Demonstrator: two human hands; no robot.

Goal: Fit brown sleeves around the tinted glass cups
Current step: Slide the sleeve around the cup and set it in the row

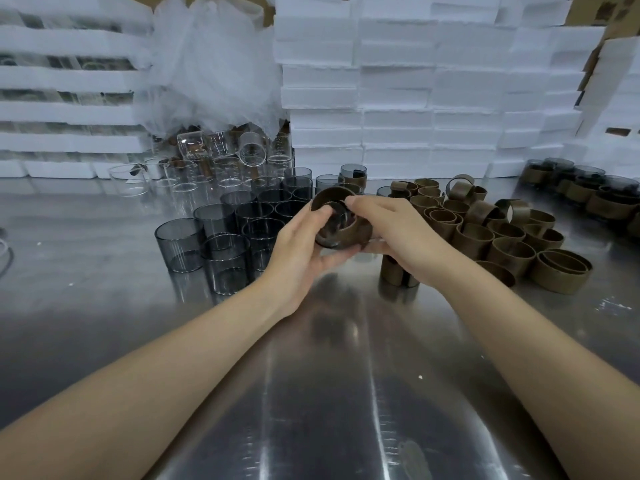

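Dozens of white foam boxes (415, 81) rise behind the held cup (334, 225), their tops cut off by the frame. Slotted foam trays (62, 109) far left of it seem to hold clear glassware, though blur hides the detail. On the steel table (329, 375), bare tinted glass cups (221, 237) stand left of the held cup. Loose brown sleeves (502, 237) lie right of it, and sleeved cups (581, 188) farther right run off the edge. The left hand (301, 247) curls round the held cup's base, and the right hand (391, 233) pinches the brown sleeve (360, 233) wrapped partly round it.
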